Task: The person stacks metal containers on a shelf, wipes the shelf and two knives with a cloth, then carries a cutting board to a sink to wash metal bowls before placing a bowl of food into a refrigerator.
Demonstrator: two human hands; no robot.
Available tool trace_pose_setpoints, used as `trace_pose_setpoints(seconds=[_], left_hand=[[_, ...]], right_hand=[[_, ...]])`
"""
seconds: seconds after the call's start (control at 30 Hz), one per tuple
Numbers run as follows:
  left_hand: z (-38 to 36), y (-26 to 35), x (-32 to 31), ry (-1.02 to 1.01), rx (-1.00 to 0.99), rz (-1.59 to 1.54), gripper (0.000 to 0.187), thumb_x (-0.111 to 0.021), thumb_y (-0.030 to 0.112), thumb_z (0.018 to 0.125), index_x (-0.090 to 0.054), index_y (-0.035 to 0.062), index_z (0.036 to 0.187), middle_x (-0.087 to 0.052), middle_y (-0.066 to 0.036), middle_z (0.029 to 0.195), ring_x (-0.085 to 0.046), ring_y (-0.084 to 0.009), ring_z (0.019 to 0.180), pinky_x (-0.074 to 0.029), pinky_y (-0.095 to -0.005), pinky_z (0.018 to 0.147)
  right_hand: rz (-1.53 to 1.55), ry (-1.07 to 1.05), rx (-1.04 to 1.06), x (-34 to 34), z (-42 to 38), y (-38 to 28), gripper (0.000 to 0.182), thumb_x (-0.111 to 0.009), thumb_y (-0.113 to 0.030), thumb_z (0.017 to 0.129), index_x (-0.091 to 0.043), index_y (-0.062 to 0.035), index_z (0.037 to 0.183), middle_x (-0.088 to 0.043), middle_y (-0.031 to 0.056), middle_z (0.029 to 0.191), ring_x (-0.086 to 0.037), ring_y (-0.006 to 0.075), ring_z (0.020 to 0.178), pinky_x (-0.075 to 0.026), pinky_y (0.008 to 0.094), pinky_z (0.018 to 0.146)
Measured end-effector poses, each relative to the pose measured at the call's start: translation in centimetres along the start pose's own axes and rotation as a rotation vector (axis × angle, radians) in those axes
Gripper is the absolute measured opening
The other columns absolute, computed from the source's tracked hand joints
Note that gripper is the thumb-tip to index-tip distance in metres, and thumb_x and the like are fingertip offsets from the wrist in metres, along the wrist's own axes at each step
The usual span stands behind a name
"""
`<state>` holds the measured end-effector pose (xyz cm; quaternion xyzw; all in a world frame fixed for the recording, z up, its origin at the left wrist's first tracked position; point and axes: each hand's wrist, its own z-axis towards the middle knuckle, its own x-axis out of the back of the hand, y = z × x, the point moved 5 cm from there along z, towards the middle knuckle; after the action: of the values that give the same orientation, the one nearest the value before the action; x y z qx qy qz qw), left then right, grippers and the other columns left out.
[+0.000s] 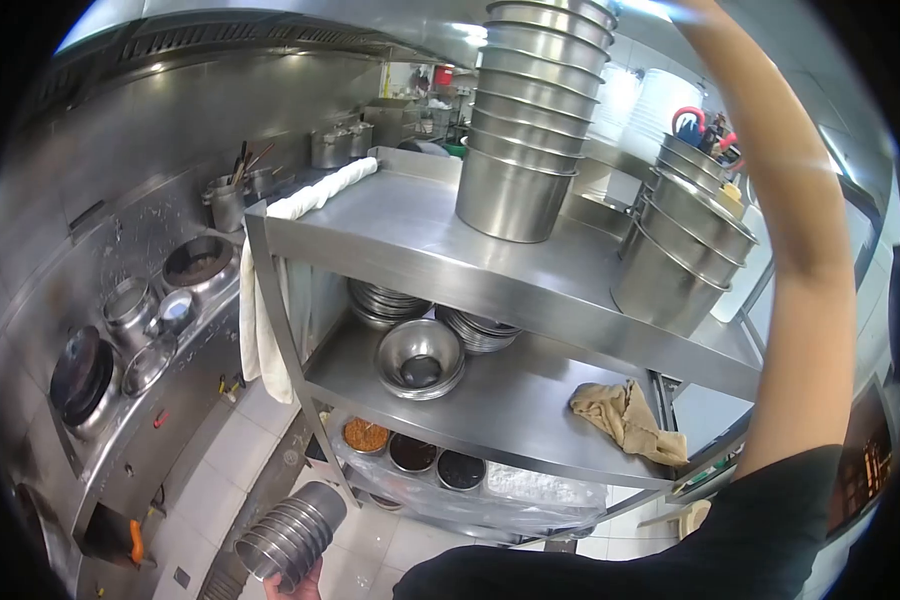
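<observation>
Nested steel bowls [288,540] lie gripped in the left hand [298,583] above pale floor tiles [235,450]. Shiny round pots [530,110] crowd the steel shelf [390,235]. The right hand is out of view.

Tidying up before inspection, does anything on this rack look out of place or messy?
Two things: a crumpled tan rag lies loose on the middle shelf, and a white cloth hangs over the top shelf's left corner. The steel pot stacks stand straight.

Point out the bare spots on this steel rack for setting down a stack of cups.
Top shelf: bare between the white towel and the tall pot stack. Middle shelf: bare between the nested bowls and the tan rag. Crowded: the plate stacks behind, and the condiment tubs below.
</observation>
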<state>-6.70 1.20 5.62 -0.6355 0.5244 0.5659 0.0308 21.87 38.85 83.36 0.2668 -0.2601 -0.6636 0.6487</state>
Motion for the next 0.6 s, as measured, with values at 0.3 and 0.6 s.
trace_pose_setpoints(seconds=[0.3, 0.6], left_hand=[[0.5, 0.4, -4.8, -0.278, -0.018, 0.046, 0.091, -0.078, 0.026, 0.079, -0.036, 0.0086, 0.158, -0.045, -0.026, 0.15, -0.039, -0.0432, 0.143, -0.037, -0.0609, 0.118], [-3.8, -0.4, -5.6, -0.245, -0.074, 0.041, 0.068, -0.055, 0.032, 0.087, -0.046, 0.0128, 0.151, -0.055, -0.012, 0.147, -0.059, -0.0342, 0.13, -0.056, -0.0559, 0.095]], right_hand=[[0.32, -1.093, -0.04, 12.9, -19.9, -1.9, 0.078, -0.085, -0.048, 0.079, -0.059, -0.0059, 0.14, -0.076, 0.0171, 0.1, -0.072, 0.0316, 0.099, -0.056, 0.0429, 0.089], [0.645, -0.669, 0.016, 5.3, -23.3, -5.8, 0.05, -0.079, -0.028, 0.087, -0.058, 0.0052, 0.118, -0.07, 0.0267, 0.108, -0.066, 0.042, 0.109, -0.053, 0.0493, 0.092]])
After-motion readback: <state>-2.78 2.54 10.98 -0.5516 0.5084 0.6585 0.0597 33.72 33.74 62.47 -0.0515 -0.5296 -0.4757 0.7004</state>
